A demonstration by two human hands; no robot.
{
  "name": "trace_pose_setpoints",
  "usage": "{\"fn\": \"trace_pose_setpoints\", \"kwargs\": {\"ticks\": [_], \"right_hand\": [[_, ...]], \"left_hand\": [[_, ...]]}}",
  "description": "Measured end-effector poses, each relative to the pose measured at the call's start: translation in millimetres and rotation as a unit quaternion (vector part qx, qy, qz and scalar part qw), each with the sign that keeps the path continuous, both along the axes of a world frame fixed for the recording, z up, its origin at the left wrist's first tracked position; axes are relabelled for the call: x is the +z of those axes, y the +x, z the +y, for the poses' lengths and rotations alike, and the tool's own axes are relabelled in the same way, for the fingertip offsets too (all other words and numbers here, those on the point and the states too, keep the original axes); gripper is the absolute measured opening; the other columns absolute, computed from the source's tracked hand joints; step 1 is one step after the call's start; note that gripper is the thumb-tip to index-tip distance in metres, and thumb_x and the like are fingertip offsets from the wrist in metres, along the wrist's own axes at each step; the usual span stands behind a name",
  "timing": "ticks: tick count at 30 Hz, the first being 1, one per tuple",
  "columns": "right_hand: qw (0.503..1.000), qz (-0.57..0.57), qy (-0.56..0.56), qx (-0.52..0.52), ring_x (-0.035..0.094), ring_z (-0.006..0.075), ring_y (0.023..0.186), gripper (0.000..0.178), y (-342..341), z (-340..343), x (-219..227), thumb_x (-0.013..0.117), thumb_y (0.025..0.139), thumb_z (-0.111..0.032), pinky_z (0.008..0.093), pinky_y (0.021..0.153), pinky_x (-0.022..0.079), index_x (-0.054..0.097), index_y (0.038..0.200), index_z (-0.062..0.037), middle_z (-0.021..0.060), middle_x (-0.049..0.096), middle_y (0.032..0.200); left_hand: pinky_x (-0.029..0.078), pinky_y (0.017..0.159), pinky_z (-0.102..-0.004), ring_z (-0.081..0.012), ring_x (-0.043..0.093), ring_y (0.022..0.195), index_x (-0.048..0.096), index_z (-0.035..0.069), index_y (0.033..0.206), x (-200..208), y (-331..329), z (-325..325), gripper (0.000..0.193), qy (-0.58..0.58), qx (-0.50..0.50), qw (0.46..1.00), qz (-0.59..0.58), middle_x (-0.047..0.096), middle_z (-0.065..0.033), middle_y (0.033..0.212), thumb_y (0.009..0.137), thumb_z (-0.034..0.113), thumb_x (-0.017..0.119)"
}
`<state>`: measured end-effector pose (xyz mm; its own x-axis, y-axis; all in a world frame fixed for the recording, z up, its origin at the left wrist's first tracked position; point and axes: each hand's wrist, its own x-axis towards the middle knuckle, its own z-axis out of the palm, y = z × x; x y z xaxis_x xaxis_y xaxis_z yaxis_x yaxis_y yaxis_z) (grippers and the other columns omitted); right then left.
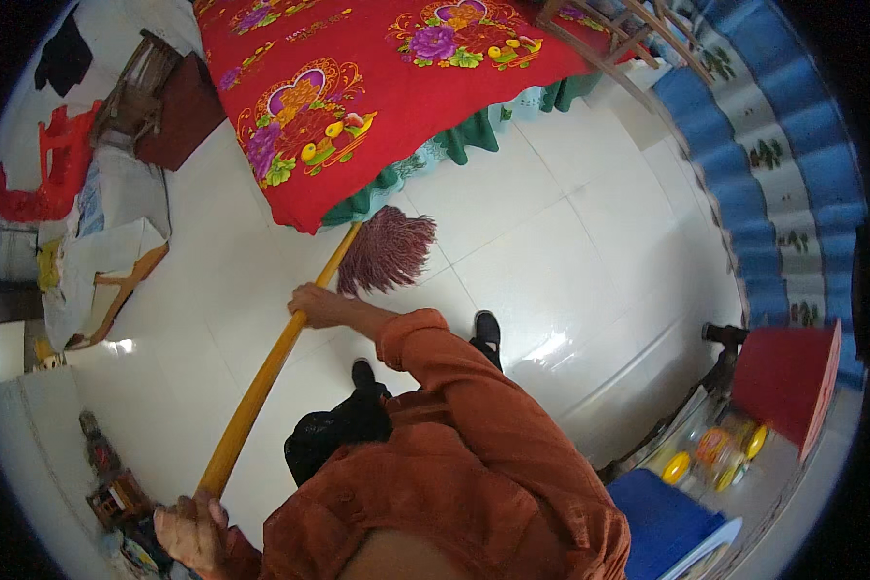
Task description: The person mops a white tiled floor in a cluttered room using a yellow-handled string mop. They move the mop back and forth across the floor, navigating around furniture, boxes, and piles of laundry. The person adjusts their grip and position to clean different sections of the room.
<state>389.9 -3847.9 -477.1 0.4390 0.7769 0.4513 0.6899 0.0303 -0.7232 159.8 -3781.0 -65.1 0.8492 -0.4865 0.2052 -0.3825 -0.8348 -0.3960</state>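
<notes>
A mop with a long yellow handle (253,396) slants from my lower left up toward the bed. Its dark reddish-purple string head (391,249) lies spread on the white tiled floor, beside the bed's hanging green frill. My left hand (191,534) is closed around the handle near its upper end, at the lower left of the view. Farther down the shaft, my right hand (321,305) wraps round it, with the arm reaching across my body. The join between shaft and strings is partly hidden under the edge of the bedding.
A bed with a red floral cover (358,92) stands ahead. At left are a red plastic stool (66,159) and a white-draped piece of furniture (116,253). A blue patterned curtain (793,164) hangs at right, above jars with yellow lids (720,454) and a blue folder-like object (659,522).
</notes>
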Motion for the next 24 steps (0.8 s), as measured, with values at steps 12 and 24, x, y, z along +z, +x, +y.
{"fn": "trace_pose_setpoints", "kwargs": {"ticks": [12, 24], "right_hand": [[0.981, -0.006, 0.015, -0.193, 0.05, 0.0256, 0.085, 0.02, 136.3, -267.8, -10.8, 0.068, 0.057, -0.009, 0.0382, 0.072, 0.038, 0.057, 0.073, -0.0101, 0.0051, 0.053, 0.083], [0.861, 0.024, -0.294, -0.416, 0.057, 0.033, 0.075, 0.013, 122.4, -419.9, -26.1, 0.057, 0.066, -0.001, 0.0409, 0.065, 0.048, 0.053, 0.078, -0.0053, 0.0154, 0.057, 0.076]], "left_hand": [[0.046, 0.052, -0.0332, -0.0243, 0.056, 0.059, 0.059, -0.002, 0.069, -76.4, 130.6, -159.6, 0.01, -0.261, 0.027, 0.965, -0.025, 0.058, -0.0099, 0.074, 0.065, -0.004, 0.068], [0.046, 0.081, -0.0299, -0.0175, 0.06, 0.085, 0.048, -0.007, 0.111, -173.7, 185.6, -238.3, 0.03, -0.774, 0.097, 0.624, 0.049, 0.062, -0.0161, 0.091, 0.081, -0.003, 0.05]]}}
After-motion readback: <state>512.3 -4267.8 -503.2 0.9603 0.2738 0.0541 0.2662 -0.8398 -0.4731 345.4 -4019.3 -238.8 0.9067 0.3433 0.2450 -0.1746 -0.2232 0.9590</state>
